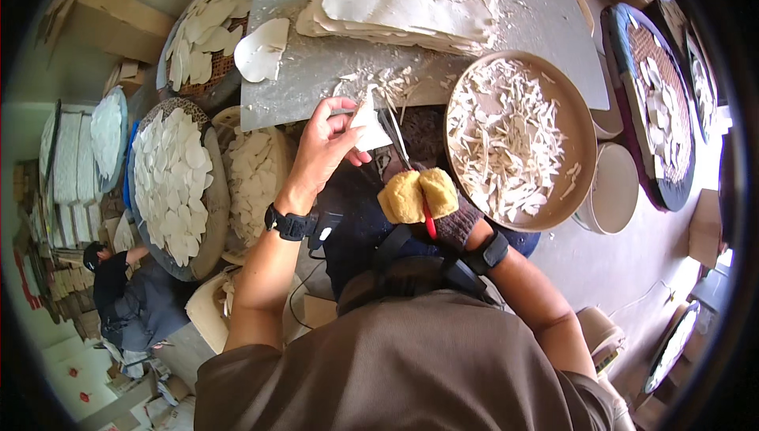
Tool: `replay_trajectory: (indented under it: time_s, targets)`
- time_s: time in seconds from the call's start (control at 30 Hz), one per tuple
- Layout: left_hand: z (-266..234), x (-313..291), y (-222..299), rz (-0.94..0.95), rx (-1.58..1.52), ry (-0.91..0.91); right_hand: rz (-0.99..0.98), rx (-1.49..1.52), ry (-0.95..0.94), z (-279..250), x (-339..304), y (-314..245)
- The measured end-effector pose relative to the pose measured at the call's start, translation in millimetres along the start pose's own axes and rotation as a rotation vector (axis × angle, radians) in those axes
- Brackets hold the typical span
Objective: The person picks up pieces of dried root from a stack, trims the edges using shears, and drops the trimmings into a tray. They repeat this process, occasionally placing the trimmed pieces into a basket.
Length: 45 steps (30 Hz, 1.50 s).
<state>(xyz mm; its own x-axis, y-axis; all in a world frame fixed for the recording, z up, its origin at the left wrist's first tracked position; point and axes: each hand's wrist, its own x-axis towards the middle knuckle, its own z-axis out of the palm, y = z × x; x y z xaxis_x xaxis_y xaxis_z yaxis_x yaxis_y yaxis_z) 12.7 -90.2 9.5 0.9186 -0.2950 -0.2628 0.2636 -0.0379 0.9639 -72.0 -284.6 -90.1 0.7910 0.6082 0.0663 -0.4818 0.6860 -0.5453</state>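
In the middle of the picture, we pinch a small white piece between the thumb and fingers of our left hand. Just below and to the right, our right hand, in a dark glove, is wrapped around scissors with fat yellow wraps and red on the handles. The blades point up, right by the piece's edge; we can't tell if they touch it.

At the top of the picture, a grey bench holds a big stack of white sheets. Right of the middle, a round tan tray is full of thin white scraps. At the far right, we see a pale bucket. At the lower left, a person wears dark clothes.
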Motion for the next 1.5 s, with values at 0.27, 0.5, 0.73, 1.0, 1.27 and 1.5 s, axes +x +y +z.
replay_trajectory:
  time_s: [0.27,0.5,0.73,1.0,1.27,1.5]
  targets:
    - [19.2,-8.6,-24.5,-0.011,0.03,-0.011,-0.098,-0.264,0.06,7.2,4.6,-3.2]
    - [44.7,-4.6,-47.5,0.258,-0.285,0.448,-0.023,-0.756,0.061,4.9,2.2,-3.3]
    - [37.3,2.8,-32.9,0.121,-0.253,0.365,0.021,-0.695,0.198,-5.3,-3.8,17.1]
    - [42.1,-5.3,-38.4,0.147,-0.428,0.41,-0.081,-0.147,0.06,8.4,0.4,0.0]
    - [46.0,-6.6,-31.7,0.172,-0.26,0.368,-0.007,-0.847,0.115,13.9,0.4,-10.9]
    - [38.0,-2.2,-33.0,0.153,-0.194,0.359,-0.057,-0.667,0.259,14.4,1.0,5.9]
